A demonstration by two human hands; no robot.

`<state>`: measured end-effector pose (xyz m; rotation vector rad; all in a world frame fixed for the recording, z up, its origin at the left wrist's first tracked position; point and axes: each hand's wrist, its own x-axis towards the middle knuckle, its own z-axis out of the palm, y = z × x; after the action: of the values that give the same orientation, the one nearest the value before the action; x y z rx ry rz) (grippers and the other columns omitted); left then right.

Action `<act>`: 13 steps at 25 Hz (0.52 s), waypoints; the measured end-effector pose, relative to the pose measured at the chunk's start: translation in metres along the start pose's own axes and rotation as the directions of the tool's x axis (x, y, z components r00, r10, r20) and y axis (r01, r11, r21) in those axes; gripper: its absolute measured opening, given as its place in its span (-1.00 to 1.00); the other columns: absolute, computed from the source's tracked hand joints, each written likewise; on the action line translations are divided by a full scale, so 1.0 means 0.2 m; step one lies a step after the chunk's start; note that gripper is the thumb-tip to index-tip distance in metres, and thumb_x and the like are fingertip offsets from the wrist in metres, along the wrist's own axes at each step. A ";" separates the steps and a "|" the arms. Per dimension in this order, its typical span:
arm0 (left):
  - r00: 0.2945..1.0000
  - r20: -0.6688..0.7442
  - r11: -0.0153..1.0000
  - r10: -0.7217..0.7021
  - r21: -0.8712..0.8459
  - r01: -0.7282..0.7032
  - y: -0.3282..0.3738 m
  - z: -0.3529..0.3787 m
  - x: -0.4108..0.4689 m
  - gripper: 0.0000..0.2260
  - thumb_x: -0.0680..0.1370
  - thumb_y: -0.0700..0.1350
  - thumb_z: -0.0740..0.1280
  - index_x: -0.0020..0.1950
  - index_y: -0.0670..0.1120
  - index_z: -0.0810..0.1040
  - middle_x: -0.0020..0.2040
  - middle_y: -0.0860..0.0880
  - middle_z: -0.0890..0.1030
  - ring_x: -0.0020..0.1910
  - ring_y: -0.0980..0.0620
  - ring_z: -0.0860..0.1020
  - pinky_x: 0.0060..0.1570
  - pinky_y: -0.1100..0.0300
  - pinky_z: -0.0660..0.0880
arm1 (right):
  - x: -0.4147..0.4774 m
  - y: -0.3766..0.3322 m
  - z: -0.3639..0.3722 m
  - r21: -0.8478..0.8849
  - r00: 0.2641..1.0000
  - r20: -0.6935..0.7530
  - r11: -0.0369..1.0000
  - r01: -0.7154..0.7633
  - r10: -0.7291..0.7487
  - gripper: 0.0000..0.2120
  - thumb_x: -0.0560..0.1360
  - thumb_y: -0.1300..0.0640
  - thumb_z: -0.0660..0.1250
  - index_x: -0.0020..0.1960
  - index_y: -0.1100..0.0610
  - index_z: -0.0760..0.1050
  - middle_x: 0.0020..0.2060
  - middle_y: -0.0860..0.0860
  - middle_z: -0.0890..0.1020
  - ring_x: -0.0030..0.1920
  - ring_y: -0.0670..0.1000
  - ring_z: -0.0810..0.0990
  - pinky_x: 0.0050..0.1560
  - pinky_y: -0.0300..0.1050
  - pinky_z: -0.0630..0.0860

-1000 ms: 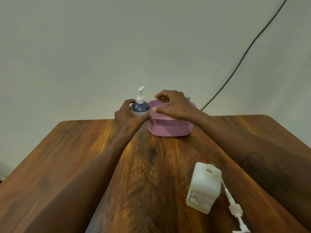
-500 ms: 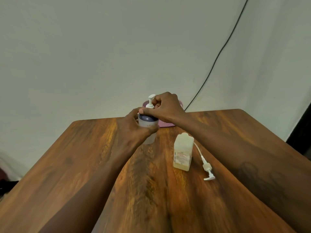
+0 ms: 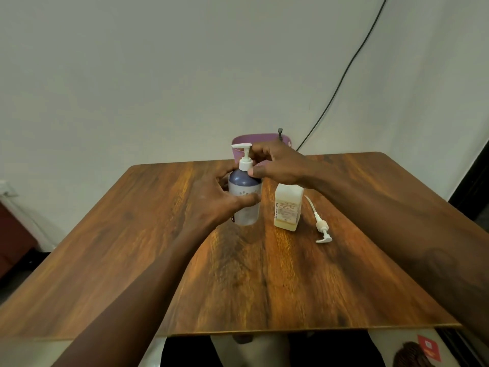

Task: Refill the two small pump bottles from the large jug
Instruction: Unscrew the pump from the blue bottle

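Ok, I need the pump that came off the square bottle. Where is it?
In the head view, the loose pump lies flat on the wooden table, just right of the open square bottle, under the person's right forearm.

Soft even indoor light, faint shadows, slight overall blur, wide-angle bending at edges

Purple-and-white pump bottle [image 3: 244, 193], pale yellowish bottle [image 3: 288, 207], pink basket [image 3: 260, 140], brown wood-grain table [image 3: 264, 274].
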<state>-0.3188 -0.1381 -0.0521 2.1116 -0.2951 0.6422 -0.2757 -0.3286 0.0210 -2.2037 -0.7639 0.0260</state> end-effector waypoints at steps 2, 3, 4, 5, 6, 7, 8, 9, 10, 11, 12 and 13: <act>1.000 0.008 1.000 -0.003 0.027 0.002 0.03 0.01 -0.05 -0.33 0.26 0.20 0.64 0.32 0.11 0.56 0.09 0.26 0.63 0.03 0.39 0.58 -0.07 0.43 0.57 | -0.02 -0.01 0.05 -0.128 0.995 -0.098 0.992 0.003 -0.016 -0.61 0.47 -0.09 0.52 0.14 0.15 0.58 -0.11 -0.03 0.66 -0.10 -0.06 0.63 -0.10 -0.21 0.58; 1.000 0.020 0.999 -0.002 0.042 0.001 0.04 0.02 -0.08 -0.36 0.27 0.17 0.65 0.30 0.10 0.57 0.04 0.29 0.60 0.00 0.47 0.54 -0.11 0.52 0.50 | -0.03 -0.01 0.08 -0.203 0.982 -0.185 0.979 0.002 -0.041 -0.59 0.43 -0.20 0.52 0.01 0.12 0.58 -0.23 -0.07 0.62 -0.23 -0.11 0.59 -0.24 -0.27 0.51; 0.999 0.033 0.999 -0.002 0.054 0.000 0.04 0.02 -0.10 -0.37 0.27 0.14 0.65 0.30 0.09 0.57 0.02 0.30 0.57 -0.03 0.50 0.52 -0.13 0.57 0.45 | -0.03 -0.01 0.10 -0.262 0.969 -0.239 0.965 0.002 -0.067 -0.59 0.41 -0.25 0.52 -0.11 0.10 0.55 -0.32 -0.09 0.57 -0.32 -0.13 0.53 -0.32 -0.28 0.41; 0.999 0.053 0.998 0.001 0.061 -0.004 0.05 0.03 -0.11 -0.37 0.28 0.11 0.65 0.31 0.08 0.57 0.03 0.28 0.57 -0.04 0.48 0.52 -0.13 0.59 0.43 | -0.04 -0.01 0.12 -0.290 0.967 -0.245 0.957 -0.003 -0.071 -0.61 0.40 -0.21 0.54 -0.18 0.10 0.54 -0.36 -0.10 0.55 -0.36 -0.14 0.50 -0.34 -0.26 0.37; 0.997 0.077 0.998 0.001 0.065 -0.006 0.04 0.03 -0.12 -0.35 0.29 0.10 0.66 0.33 0.07 0.56 0.06 0.27 0.57 -0.05 0.44 0.52 -0.14 0.60 0.42 | -0.03 0.00 0.12 -0.264 0.977 -0.207 0.964 0.004 -0.061 -0.68 0.41 -0.11 0.57 -0.17 0.11 0.57 -0.34 -0.09 0.58 -0.34 -0.14 0.53 -0.31 -0.24 0.40; 0.995 0.102 0.998 -0.004 0.067 -0.003 0.03 0.03 -0.13 -0.34 0.30 0.08 0.66 0.36 0.07 0.55 0.09 0.26 0.56 -0.05 0.41 0.51 -0.14 0.60 0.41 | -0.03 0.01 0.11 -0.177 0.991 -0.129 0.984 0.005 -0.028 -0.77 0.42 0.03 0.58 -0.09 0.12 0.61 -0.26 -0.08 0.64 -0.27 -0.14 0.59 -0.26 -0.21 0.48; 0.992 0.123 0.998 -0.015 0.058 0.008 0.02 0.02 -0.14 -0.32 0.31 0.05 0.66 0.39 0.06 0.53 0.10 0.26 0.55 -0.06 0.41 0.50 -0.14 0.61 0.41 | -0.03 0.02 0.10 -0.056 1.000 -0.027 0.998 -0.007 0.005 -0.75 0.42 0.18 0.57 0.05 0.13 0.61 -0.14 -0.06 0.68 -0.15 -0.12 0.66 -0.17 -0.19 0.57; 0.991 0.132 0.998 -0.029 0.052 0.023 0.00 0.02 -0.15 -0.31 0.31 0.03 0.66 0.40 0.06 0.52 0.10 0.26 0.54 -0.06 0.42 0.50 -0.15 0.61 0.40 | -0.03 0.03 0.09 0.064 0.997 0.066 0.997 -0.035 0.031 -0.58 0.40 0.31 0.54 0.22 0.10 0.56 0.01 -0.03 0.69 0.00 -0.11 0.68 -0.06 -0.16 0.64; 0.991 0.128 0.998 -0.044 0.053 0.037 -0.01 0.01 -0.15 -0.31 0.31 0.02 0.66 0.40 0.05 0.52 0.10 0.26 0.54 -0.06 0.41 0.50 -0.16 0.61 0.40 | -0.04 0.03 0.09 0.132 0.991 0.129 0.990 -0.056 0.039 -0.40 0.39 0.38 0.52 0.35 0.06 0.47 0.17 0.00 0.65 0.16 -0.09 0.65 0.05 -0.13 0.66; 0.992 0.117 0.997 -0.054 0.060 0.047 -0.02 0.02 -0.16 -0.31 0.30 0.03 0.66 0.40 0.04 0.53 0.10 0.24 0.55 -0.05 0.36 0.53 -0.17 0.60 0.41 | -0.04 0.03 0.10 0.109 0.989 0.138 0.992 -0.061 0.045 -0.29 0.38 0.38 0.52 0.43 0.02 0.39 0.29 0.01 0.59 0.27 -0.08 0.58 0.12 -0.11 0.64; 0.993 0.107 0.997 -0.059 0.065 0.052 -0.03 0.02 -0.17 -0.31 0.30 0.04 0.66 0.39 0.02 0.54 0.12 0.22 0.56 -0.02 0.29 0.55 -0.18 0.58 0.42 | -0.04 0.03 0.12 0.025 0.993 0.111 0.999 -0.040 0.037 -0.28 0.39 0.28 0.55 0.46 -0.01 0.36 0.34 0.00 0.55 0.30 -0.08 0.54 0.13 -0.14 0.61; 0.993 0.100 0.997 -0.057 0.065 0.051 -0.04 0.02 -0.17 -0.32 0.30 0.05 0.66 0.38 0.01 0.55 0.13 0.21 0.57 0.01 0.24 0.56 -0.18 0.57 0.43 | -0.04 0.03 0.13 -0.109 0.998 0.053 0.994 -0.017 0.023 -0.38 0.42 0.12 0.57 0.41 0.01 0.42 0.30 0.00 0.58 0.23 -0.08 0.55 0.06 -0.19 0.57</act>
<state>-0.3429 -0.1379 -0.0784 2.2084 -0.2765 0.5194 -0.2857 -0.3181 -0.0030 -2.3217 -0.7901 0.0555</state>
